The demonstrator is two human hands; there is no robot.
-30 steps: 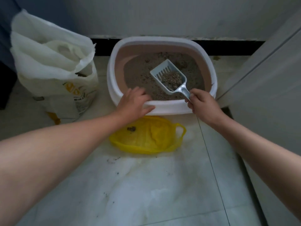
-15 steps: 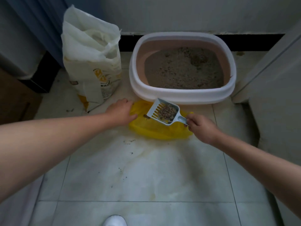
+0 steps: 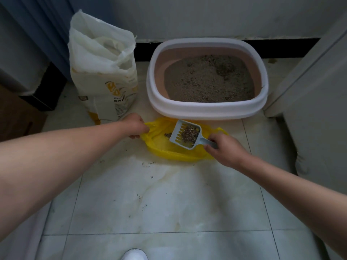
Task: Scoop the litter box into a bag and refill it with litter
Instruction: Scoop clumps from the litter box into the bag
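A white litter box (image 3: pixel 206 109) with a pink inner wall stands against the far wall, holding grey litter. In front of it a yellow plastic bag (image 3: pixel 169 152) lies open on the floor. My left hand (image 3: pixel 134 125) grips the bag's left edge. My right hand (image 3: pixel 224 150) holds the handle of a pale blue slotted scoop (image 3: pixel 185 135), which hovers over the bag's opening with a clump of soiled litter in it. A small dark clump lies inside the bag.
An open white litter sack (image 3: pixel 105 72) stands left of the box. A white cabinet side (image 3: pixel 315 102) runs along the right. Dark crumbs are scattered on the pale floor tiles (image 3: pixel 150 203). A white shoe tip (image 3: pixel 134 255) shows at the bottom edge.
The scoop with its clump has travelled from inside the litter box to above the yellow bag. My left hand left the box rim and took hold of the bag's edge.
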